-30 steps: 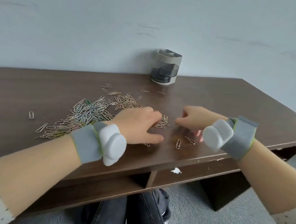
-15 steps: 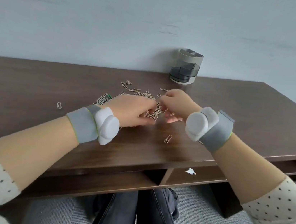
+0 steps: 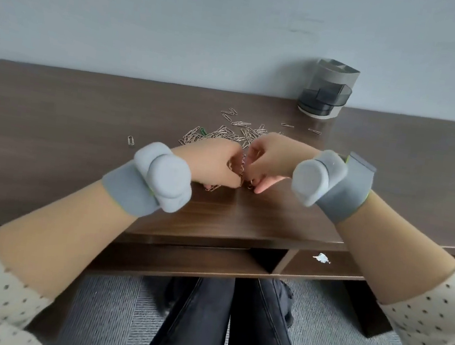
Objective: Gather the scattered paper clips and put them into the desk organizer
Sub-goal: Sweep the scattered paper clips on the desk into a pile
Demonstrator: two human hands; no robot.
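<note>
Hands point(image 3: 213, 164) cup paper clips point(image 3: 225, 136); desk organizer point(image 3: 327, 94) beyond.

We see the L hand point(image 3: 213, 164) & R hand point(image 3: 271, 160) knuckle to knuckle mid-desk point(image 3: 53, 120), fingers of each curled round a bunch of paper clips point(image 3: 225, 136). The rest of the heap lies just behind them. One lone clip point(image 3: 130, 140) sits apart on the left. The desk organizer point(image 3: 328, 90) stands upright at the far edge by the wall, right of the heap. Grey wrist bands point(image 3: 131, 191) on both arms.
</note>
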